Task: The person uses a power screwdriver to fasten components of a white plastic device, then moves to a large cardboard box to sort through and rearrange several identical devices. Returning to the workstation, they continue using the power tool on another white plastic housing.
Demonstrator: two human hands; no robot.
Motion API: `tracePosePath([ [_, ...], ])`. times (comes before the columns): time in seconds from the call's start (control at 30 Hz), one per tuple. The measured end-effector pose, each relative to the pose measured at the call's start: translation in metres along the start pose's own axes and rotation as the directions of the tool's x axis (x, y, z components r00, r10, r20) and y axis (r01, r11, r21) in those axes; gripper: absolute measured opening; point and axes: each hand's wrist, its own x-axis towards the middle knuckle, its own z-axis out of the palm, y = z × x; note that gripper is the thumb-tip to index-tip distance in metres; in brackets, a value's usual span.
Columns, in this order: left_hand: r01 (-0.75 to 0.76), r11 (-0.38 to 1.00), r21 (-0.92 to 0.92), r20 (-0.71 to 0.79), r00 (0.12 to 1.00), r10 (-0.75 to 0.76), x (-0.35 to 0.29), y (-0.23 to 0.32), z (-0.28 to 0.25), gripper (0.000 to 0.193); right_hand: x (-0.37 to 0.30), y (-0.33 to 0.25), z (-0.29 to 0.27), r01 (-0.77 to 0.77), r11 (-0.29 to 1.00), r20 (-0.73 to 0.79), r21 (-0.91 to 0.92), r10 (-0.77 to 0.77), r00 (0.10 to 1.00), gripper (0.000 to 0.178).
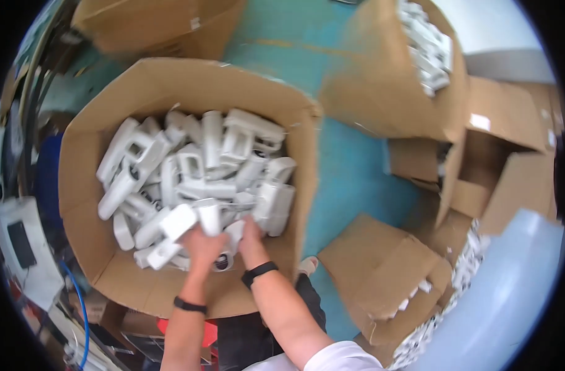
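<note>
Both my arms reach down into a large open cardboard box (pixel 109 266) heaped with white plastic housings, tube-shaped with block-like ends. My left hand (pixel 205 248) is closed around a white plastic housing (pixel 178 222) at the near side of the heap; another pale piece (pixel 209 215) rises right by its fingers. Close beside it, my right hand (pixel 251 240) grips a smaller white plastic piece (pixel 235 232), its fingertips partly hidden among the parts. Slight blur softens both hands. A black band circles each wrist.
Another tall carton (pixel 381 93) holding white parts stands at the far right, with opened cartons (pixel 387 272) below it. A closed-looking box (pixel 158 25) sits at the far left. Along the left edge are a white machine panel (pixel 25 247) and a blue cable (pixel 83 309).
</note>
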Motion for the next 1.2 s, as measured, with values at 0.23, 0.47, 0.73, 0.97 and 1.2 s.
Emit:
tracePosePath([
  [0.23, -0.203, 0.909, -0.363, -0.106, 0.979, 0.175, -0.098, 0.060, -0.135, 0.065, -0.252, -0.065, 0.001, 0.211, 0.960, 0.572, -0.186, -0.069, 0.817, 0.022],
  [0.47, -0.675, 0.694, -0.249, 0.207, 0.663, 0.719, -0.249, 0.182, -0.173, 0.089, -0.418, -0.165, -0.185, 0.559, 0.822, 0.675, 0.109, -0.474, 0.565, 0.033],
  [0.73, -0.988, 0.036, -0.151, 0.578, -0.059, 0.814, -0.485, 0.369, 0.064, 0.082, -0.394, -0.225, -0.520, 0.555, 0.709, 0.130, 0.435, -0.660, 0.740, 0.036],
  [0.97, -0.847, -0.402, -0.348, 0.758, -0.506, 0.412, -0.651, 0.393, 0.395, 0.067, -0.202, -0.224, -0.776, 0.800, 0.523, -0.755, 0.293, -0.387, 0.529, 0.032],
  [1.2, -0.797, -0.566, -0.212, 0.949, -0.307, 0.076, -0.705, 0.335, 0.583, 0.069, -0.061, -0.190, -0.899, 0.527, 0.831, -0.834, 0.178, -0.157, 0.530, 0.031],
])
